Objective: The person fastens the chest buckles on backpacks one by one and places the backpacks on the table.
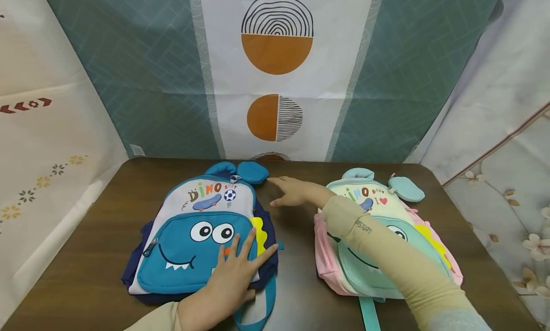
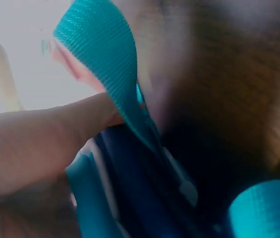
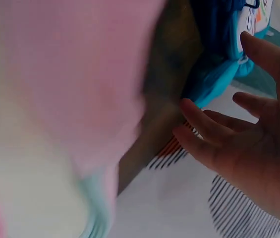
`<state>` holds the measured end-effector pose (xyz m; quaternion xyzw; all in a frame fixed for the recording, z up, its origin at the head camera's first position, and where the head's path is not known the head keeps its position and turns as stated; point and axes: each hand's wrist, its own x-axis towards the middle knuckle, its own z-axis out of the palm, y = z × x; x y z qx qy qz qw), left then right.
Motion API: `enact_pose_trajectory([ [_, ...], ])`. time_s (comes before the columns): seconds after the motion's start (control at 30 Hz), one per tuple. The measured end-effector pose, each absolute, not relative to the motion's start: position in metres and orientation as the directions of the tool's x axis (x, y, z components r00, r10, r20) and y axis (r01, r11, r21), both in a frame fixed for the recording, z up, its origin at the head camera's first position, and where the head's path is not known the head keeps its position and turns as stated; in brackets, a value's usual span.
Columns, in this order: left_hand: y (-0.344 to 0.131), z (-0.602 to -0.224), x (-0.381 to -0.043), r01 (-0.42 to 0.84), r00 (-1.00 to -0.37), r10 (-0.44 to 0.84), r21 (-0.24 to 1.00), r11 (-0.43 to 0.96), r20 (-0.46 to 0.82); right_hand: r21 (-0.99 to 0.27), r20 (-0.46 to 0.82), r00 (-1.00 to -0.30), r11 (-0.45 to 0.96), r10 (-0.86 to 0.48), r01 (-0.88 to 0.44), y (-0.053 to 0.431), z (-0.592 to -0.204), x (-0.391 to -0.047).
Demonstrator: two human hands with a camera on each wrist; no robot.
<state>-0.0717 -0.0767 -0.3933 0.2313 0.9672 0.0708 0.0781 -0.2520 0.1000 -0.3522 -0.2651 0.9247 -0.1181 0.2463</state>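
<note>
A blue and white dinosaur backpack (image 1: 185, 252) lies face up at the left, with a round teal flap (image 1: 252, 172) at its top. My left hand (image 1: 229, 283) rests with spread fingers on its lower right front, across the yellow spikes (image 1: 259, 235). In the left wrist view the thumb (image 2: 45, 139) lies along the bag's side, by a teal strap (image 2: 105, 59). My right hand (image 1: 296, 190) reaches left with loosely extended fingers, fingertips close beside the round flap. Its palm holds nothing in the right wrist view. My right forearm crosses over a pink and mint dinosaur backpack (image 1: 328, 264), hiding part of its front.
Both bags lie on a dark brown wooden table (image 1: 94, 235). A mint flap (image 1: 406, 189) sticks out at the pink bag's top right, and a mint strap (image 1: 369, 314) hangs toward the front. Patterned cloth (image 1: 146, 58) stands behind the table and at both sides.
</note>
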Motion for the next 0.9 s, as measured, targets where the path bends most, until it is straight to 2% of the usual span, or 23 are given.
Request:
enact_pose_trajectory([
  [0.2, -0.082, -0.390, -0.072, 0.463, -0.874, 0.476, 0.131, 0.877, -0.097, -0.345, -0.422, -0.747, 0.853, -0.514, -0.392, 0.060, -0.360, -0.264],
  [0.33, -0.086, -0.391, -0.069, 0.486, -0.869, 0.494, 0.141, 0.863, -0.031, -0.421, -0.419, -0.754, 0.844, -0.506, -0.332, 0.039, -0.366, -0.270],
  [0.5, -0.088, -0.389, -0.063, 0.522, -0.853, 0.514, 0.144, 0.841, 0.090, -0.518, -0.433, -0.766, 0.827, -0.475, -0.220, 0.023, -0.371, -0.267],
  [0.63, -0.089, -0.385, -0.056, 0.561, -0.824, 0.535, 0.136, 0.816, 0.187, -0.577, -0.472, -0.780, 0.813, -0.411, -0.079, 0.018, -0.376, -0.264],
  [0.77, -0.090, -0.380, -0.051, 0.591, -0.793, 0.554, 0.096, 0.801, 0.253, -0.612, -0.531, -0.763, 0.789, -0.367, 0.046, 0.018, -0.378, -0.262],
  [0.9, -0.094, -0.368, -0.048, 0.608, -0.771, 0.570, 0.062, 0.791, 0.286, -0.616, -0.563, -0.751, 0.781, -0.346, 0.102, 0.020, -0.374, -0.260],
])
